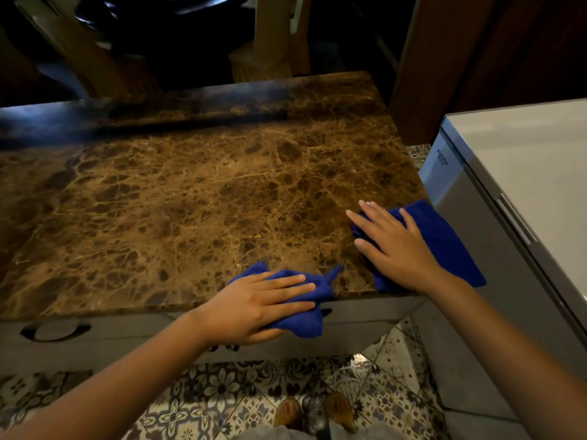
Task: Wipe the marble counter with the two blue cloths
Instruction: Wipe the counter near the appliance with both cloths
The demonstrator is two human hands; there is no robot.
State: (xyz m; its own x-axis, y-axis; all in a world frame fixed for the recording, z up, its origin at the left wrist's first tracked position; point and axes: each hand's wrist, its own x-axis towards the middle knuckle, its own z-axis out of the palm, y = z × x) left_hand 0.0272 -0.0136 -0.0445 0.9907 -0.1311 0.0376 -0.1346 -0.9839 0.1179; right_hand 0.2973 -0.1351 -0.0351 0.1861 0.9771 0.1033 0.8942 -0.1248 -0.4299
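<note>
A brown veined marble counter fills the middle of the view. My left hand lies flat on a bunched blue cloth at the counter's front edge; part of that cloth hangs over the edge. My right hand presses, fingers spread, on a second blue cloth at the counter's front right corner. That cloth reaches past the right edge.
A white appliance with a handle stands close against the counter's right side. Drawer fronts with cut-out handles run below the counter edge. Patterned floor tiles lie underneath. Wooden legs stand beyond the far edge.
</note>
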